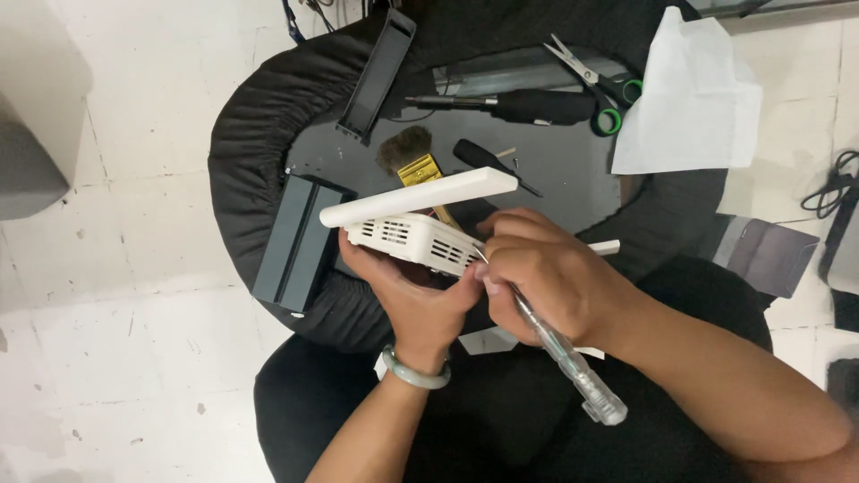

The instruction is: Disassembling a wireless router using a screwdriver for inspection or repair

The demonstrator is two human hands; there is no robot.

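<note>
My left hand cups a white vented plastic device case from below, holding it over a black round work surface. A long white cover panel sits raised above the case along its far edge. My right hand grips a clear-handled screwdriver, its tip pressed into the case's near edge. A pale green bangle circles my left wrist.
On the black surface lie a dark grey box, a black tray-like part, a brush, a black-handled screwdriver, a small black tool and green-handled scissors. White paper hangs off the right side.
</note>
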